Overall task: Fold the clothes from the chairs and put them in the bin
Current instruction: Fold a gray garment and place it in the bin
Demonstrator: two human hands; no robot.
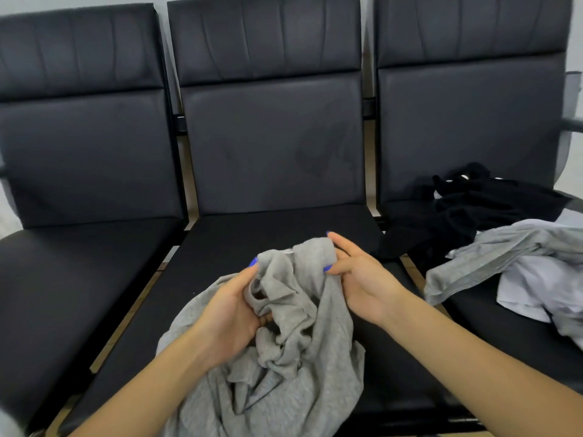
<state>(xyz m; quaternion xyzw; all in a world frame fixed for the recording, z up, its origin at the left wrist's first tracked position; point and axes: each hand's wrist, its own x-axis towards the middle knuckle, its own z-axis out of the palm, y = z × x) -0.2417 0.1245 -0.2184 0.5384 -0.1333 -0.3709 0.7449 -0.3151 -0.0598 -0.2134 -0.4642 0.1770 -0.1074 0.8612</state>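
A crumpled grey garment (284, 357) hangs bunched above the seat of the middle chair (271, 222). My left hand (233, 310) grips a fold of it on the left side. My right hand (359, 275) pinches its upper edge between thumb and fingers. On the right chair (467, 121) lie a black garment (467, 212), another grey garment (492, 257) and a white one (530, 288), all loose and unfolded. No bin is in view.
Three black padded chairs stand side by side against a pale wall. The left chair (82, 247) has nothing on its seat. Narrow gaps with a light floor show between the seats. A metal armrest (572, 124) sticks out at the far right.
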